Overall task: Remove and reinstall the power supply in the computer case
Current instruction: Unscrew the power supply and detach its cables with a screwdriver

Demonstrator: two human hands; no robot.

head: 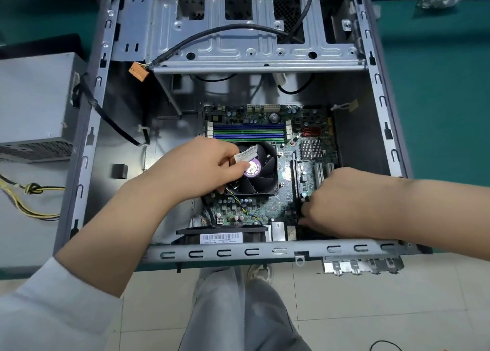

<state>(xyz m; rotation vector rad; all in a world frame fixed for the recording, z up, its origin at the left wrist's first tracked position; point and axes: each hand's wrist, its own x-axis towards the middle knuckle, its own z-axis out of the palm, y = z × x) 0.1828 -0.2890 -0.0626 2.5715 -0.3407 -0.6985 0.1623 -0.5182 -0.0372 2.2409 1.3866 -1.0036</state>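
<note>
So the computer case point(381, 106) is lying open on its side on the green worktop point(437, 99), and the power supply point(34, 104) is already out of it — it's sitting on the worktop just left of the case, touching or nearly touching the left wall, vent grille facing the near side. Its yellow and black wires point(29, 199) trail off to the near left, knotted up in a loop, and a black cable from it goes over the case wall and down inside.

Both hands are down in the case over the motherboard point(254, 207). The left hand point(201, 165) is curled over the CPU fan point(257, 170), pinching a flat grey ribbon cable point(245, 155) between thumb and fingers right above the fan's purple sticker. The right hand point(336, 202) is over by the expansion slots at the near right of the board, fingers bent down onto a dark spot near the board's edge — can't tell if it's actually gripping anything there, the fingertips are mostly hidden.

Far end of the case has the bare metal drive cage point(238, 48) with a black cable looping over it, ending in an orange connector point(138, 71) dangling on the left.
</note>
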